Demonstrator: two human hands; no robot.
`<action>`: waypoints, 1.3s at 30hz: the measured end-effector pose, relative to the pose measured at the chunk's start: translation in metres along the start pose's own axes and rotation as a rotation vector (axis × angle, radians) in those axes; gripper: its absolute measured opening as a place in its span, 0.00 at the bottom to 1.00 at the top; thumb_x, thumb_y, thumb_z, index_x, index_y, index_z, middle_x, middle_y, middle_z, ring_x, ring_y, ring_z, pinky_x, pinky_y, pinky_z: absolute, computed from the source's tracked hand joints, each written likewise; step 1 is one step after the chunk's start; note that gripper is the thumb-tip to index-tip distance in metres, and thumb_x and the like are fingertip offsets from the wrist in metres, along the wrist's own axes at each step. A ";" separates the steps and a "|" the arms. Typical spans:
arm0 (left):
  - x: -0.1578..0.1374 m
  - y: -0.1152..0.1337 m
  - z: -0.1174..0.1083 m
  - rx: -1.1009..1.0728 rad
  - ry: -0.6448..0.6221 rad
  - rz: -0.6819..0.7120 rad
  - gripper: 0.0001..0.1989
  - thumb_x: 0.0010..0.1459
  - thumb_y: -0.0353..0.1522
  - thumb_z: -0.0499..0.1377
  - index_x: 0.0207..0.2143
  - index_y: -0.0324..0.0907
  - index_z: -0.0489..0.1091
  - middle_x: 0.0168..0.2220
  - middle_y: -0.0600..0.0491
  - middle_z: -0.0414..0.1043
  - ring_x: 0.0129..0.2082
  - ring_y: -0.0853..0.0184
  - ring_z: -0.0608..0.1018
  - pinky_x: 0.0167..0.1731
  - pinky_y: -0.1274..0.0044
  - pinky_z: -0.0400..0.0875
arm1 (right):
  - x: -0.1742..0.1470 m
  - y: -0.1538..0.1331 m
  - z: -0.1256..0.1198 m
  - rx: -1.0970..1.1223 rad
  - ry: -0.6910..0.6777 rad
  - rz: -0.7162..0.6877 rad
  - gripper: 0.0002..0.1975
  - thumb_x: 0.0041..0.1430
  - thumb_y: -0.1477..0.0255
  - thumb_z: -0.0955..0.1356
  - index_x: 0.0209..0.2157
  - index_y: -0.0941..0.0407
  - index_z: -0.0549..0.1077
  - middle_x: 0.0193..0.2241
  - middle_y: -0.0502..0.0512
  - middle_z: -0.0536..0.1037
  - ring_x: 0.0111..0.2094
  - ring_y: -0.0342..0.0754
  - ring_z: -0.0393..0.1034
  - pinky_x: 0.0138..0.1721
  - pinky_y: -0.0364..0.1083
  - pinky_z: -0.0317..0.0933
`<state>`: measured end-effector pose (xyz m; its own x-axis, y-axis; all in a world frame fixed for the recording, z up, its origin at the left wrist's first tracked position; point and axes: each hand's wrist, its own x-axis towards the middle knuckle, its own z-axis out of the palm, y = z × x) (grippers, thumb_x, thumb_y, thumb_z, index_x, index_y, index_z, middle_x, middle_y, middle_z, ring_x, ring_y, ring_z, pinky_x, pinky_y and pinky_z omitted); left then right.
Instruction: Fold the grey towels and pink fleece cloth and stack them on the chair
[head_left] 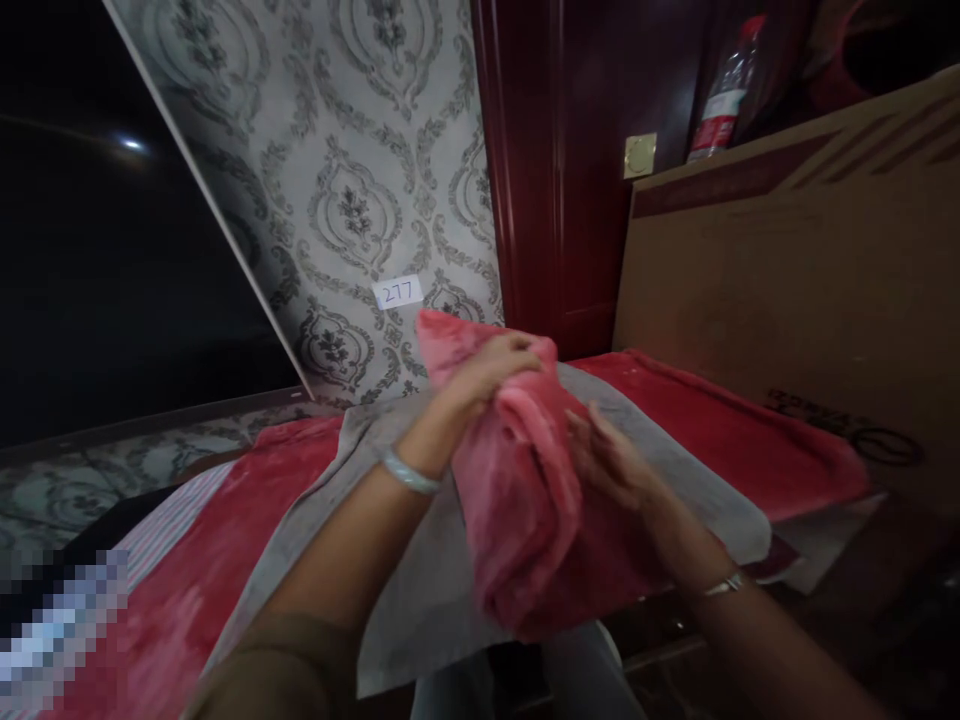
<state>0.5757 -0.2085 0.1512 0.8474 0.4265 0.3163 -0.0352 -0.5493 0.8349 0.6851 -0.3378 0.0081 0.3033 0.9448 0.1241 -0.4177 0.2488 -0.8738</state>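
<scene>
A folded pink-red plush towel point(517, 500) stands bunched in front of me, its soft folded edge turned toward me. My left hand point(504, 365) lies across its top, with the fingers curled over the cloth; a pale bracelet circles that wrist. On the towel's right side, my right hand point(611, 462) is slightly blurred, its fingers stretched out and slightly apart against the cloth. Beneath the folded towel spreads a grey cloth point(420, 610). A flat red cloth point(720, 430) lies to the right, and more red cloth point(180, 580) shows at the left.
A large cardboard box point(787, 270) stands at the right, with a plastic bottle point(724, 100) upright at its top edge. A dark screen point(127, 230) fills the left. Patterned wallpaper point(360, 130) behind carries a paper label point(397, 292) reading 277. Striped cloth point(176, 515) lies at the left.
</scene>
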 end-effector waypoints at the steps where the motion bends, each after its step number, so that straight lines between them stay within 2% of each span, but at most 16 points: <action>1: 0.009 -0.005 0.028 0.022 -0.098 -0.019 0.18 0.53 0.30 0.60 0.47 0.38 0.73 0.41 0.50 0.77 0.43 0.63 0.77 0.50 0.72 0.70 | -0.011 -0.002 -0.018 0.036 0.081 0.005 0.32 0.59 0.42 0.62 0.54 0.50 0.73 0.53 0.56 0.78 0.58 0.57 0.69 0.60 0.58 0.63; 3: 0.019 -0.026 0.074 0.023 -0.296 -0.134 0.29 0.58 0.37 0.58 0.61 0.38 0.63 0.33 0.50 0.76 0.32 0.63 0.77 0.36 0.72 0.73 | -0.032 0.000 -0.050 0.093 0.238 0.043 0.27 0.56 0.45 0.66 0.46 0.51 0.77 0.45 0.57 0.82 0.55 0.58 0.72 0.58 0.57 0.66; 4: 0.021 -0.041 0.090 0.026 -0.366 -0.151 0.33 0.58 0.38 0.59 0.64 0.39 0.59 0.32 0.52 0.76 0.29 0.64 0.77 0.32 0.72 0.73 | -0.041 0.002 -0.063 0.119 0.302 0.060 0.24 0.54 0.47 0.68 0.43 0.51 0.78 0.42 0.57 0.83 0.54 0.59 0.73 0.57 0.57 0.67; 6: 0.024 -0.075 0.107 0.092 -0.343 -0.106 0.31 0.57 0.38 0.60 0.62 0.39 0.63 0.33 0.51 0.77 0.30 0.64 0.77 0.32 0.73 0.73 | -0.054 0.006 -0.081 0.157 0.380 0.077 0.19 0.49 0.53 0.72 0.38 0.51 0.79 0.39 0.56 0.84 0.52 0.60 0.74 0.56 0.58 0.69; 8: 0.030 -0.107 0.105 0.203 -0.253 -0.038 0.23 0.57 0.35 0.60 0.55 0.38 0.70 0.41 0.48 0.78 0.38 0.63 0.79 0.40 0.73 0.74 | -0.060 0.008 -0.091 0.161 0.401 0.074 0.17 0.46 0.57 0.74 0.36 0.51 0.78 0.38 0.56 0.84 0.51 0.61 0.75 0.55 0.58 0.70; 10: 0.040 -0.132 0.089 0.362 -0.100 -0.019 0.16 0.58 0.32 0.58 0.48 0.39 0.74 0.46 0.46 0.79 0.45 0.61 0.79 0.48 0.71 0.73 | -0.061 0.005 -0.095 0.143 0.403 0.080 0.17 0.44 0.59 0.75 0.36 0.52 0.79 0.37 0.56 0.84 0.50 0.60 0.76 0.55 0.56 0.70; 12: 0.052 -0.150 0.067 0.480 0.008 -0.056 0.16 0.59 0.30 0.56 0.49 0.39 0.75 0.50 0.44 0.77 0.52 0.58 0.76 0.55 0.67 0.69 | -0.063 0.000 -0.095 0.133 0.405 0.088 0.19 0.43 0.60 0.76 0.37 0.54 0.79 0.38 0.56 0.84 0.49 0.60 0.77 0.55 0.55 0.70; 14: 0.065 -0.162 0.046 0.562 0.052 -0.116 0.19 0.59 0.31 0.56 0.53 0.37 0.72 0.56 0.41 0.74 0.58 0.55 0.73 0.60 0.65 0.64 | -0.066 -0.006 -0.091 0.119 0.392 0.086 0.19 0.43 0.62 0.77 0.38 0.55 0.80 0.40 0.56 0.84 0.49 0.58 0.77 0.56 0.54 0.68; 17: 0.085 -0.176 0.023 0.654 0.038 -0.220 0.24 0.60 0.33 0.57 0.58 0.33 0.68 0.60 0.36 0.69 0.61 0.52 0.70 0.61 0.66 0.61 | -0.074 -0.015 -0.081 0.073 0.340 0.050 0.21 0.42 0.65 0.77 0.42 0.54 0.80 0.44 0.55 0.83 0.50 0.57 0.76 0.57 0.52 0.67; 20: 0.109 -0.188 0.015 0.708 -0.008 -0.291 0.27 0.62 0.38 0.55 0.60 0.33 0.65 0.63 0.34 0.65 0.64 0.51 0.68 0.62 0.65 0.60 | -0.083 -0.020 -0.070 0.080 0.363 0.067 0.27 0.38 0.69 0.77 0.45 0.52 0.80 0.44 0.55 0.83 0.48 0.58 0.77 0.53 0.52 0.70; 23: 0.131 -0.196 0.020 0.733 -0.075 -0.299 0.28 0.64 0.42 0.52 0.60 0.35 0.66 0.65 0.37 0.63 0.65 0.53 0.67 0.61 0.67 0.60 | -0.092 -0.015 -0.066 0.091 0.433 0.088 0.28 0.38 0.66 0.77 0.46 0.53 0.80 0.44 0.58 0.83 0.47 0.60 0.77 0.50 0.53 0.72; 26: 0.146 -0.204 0.033 0.734 -0.171 -0.293 0.26 0.63 0.45 0.51 0.52 0.37 0.74 0.57 0.39 0.73 0.58 0.54 0.74 0.57 0.70 0.65 | -0.101 -0.001 -0.070 0.066 0.429 0.101 0.29 0.41 0.65 0.76 0.49 0.53 0.79 0.44 0.58 0.83 0.48 0.59 0.77 0.51 0.54 0.70; 29: 0.154 -0.212 0.046 0.729 -0.221 -0.294 0.27 0.62 0.49 0.51 0.43 0.36 0.77 0.51 0.36 0.77 0.54 0.49 0.77 0.54 0.67 0.67 | -0.106 0.008 -0.077 0.006 0.413 0.119 0.29 0.45 0.61 0.74 0.51 0.53 0.77 0.46 0.59 0.82 0.50 0.59 0.75 0.54 0.56 0.67; 32: 0.160 -0.217 0.052 0.682 -0.244 -0.274 0.32 0.61 0.53 0.47 0.43 0.35 0.77 0.52 0.36 0.77 0.54 0.48 0.76 0.54 0.67 0.67 | -0.108 0.011 -0.088 -0.199 0.461 0.075 0.30 0.47 0.56 0.72 0.51 0.54 0.77 0.50 0.61 0.79 0.52 0.59 0.74 0.56 0.57 0.65; 35: 0.166 -0.216 0.053 0.591 -0.275 -0.250 0.36 0.60 0.57 0.46 0.45 0.37 0.77 0.52 0.41 0.78 0.52 0.52 0.78 0.52 0.70 0.70 | -0.107 0.014 -0.105 -0.550 0.555 -0.027 0.30 0.47 0.52 0.72 0.48 0.55 0.78 0.51 0.64 0.79 0.52 0.60 0.73 0.57 0.58 0.65; 39: 0.174 -0.214 0.056 0.501 -0.269 -0.254 0.37 0.52 0.62 0.52 0.39 0.39 0.79 0.45 0.44 0.81 0.46 0.53 0.80 0.49 0.70 0.72 | -0.110 0.029 -0.123 -0.971 0.680 -0.189 0.26 0.51 0.52 0.69 0.45 0.54 0.79 0.47 0.62 0.80 0.51 0.60 0.73 0.56 0.58 0.65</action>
<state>0.7601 -0.0568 0.0022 0.9029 0.4276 -0.0435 0.3824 -0.7530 0.5356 0.7449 -0.4607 -0.0882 0.8023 0.5321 0.2705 0.4139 -0.1694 -0.8944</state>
